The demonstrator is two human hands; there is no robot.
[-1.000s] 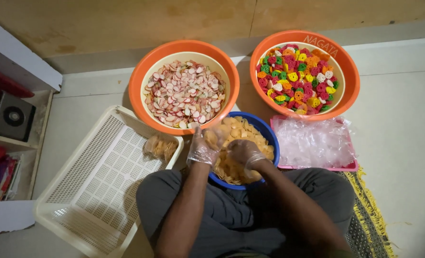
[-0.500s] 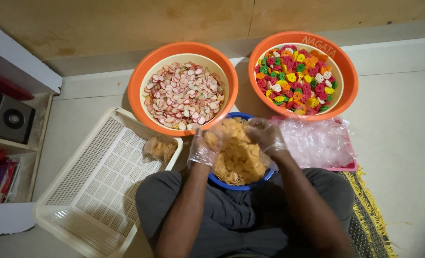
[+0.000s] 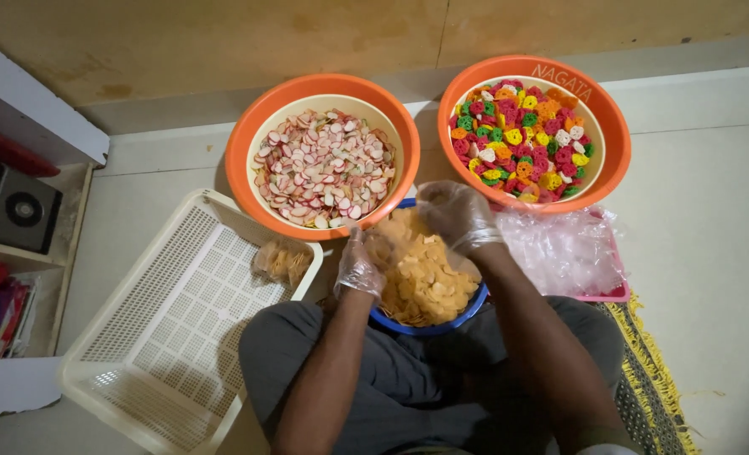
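Clear plastic gloves are blurring both hands, so the fingers are hard to make out. The left hand (image 3: 360, 265) is curling loosely at the near-left edge of the yellow chips (image 3: 425, 274); whether it is pinching any I cannot tell. The right hand (image 3: 456, 212) is hovering cupped over the far side of the heap, and its grip is equally unclear. The chips are piling high in a blue bowl (image 3: 429, 324), which is sitting between the person's knees and showing only its near rim. Just beyond are lying an orange basin (image 3: 241, 160) of pink-and-white chips and another orange basin (image 3: 614, 143) of multicoloured ones. A white slotted tray (image 3: 172, 320) is holding one small filled bag (image 3: 283, 259).
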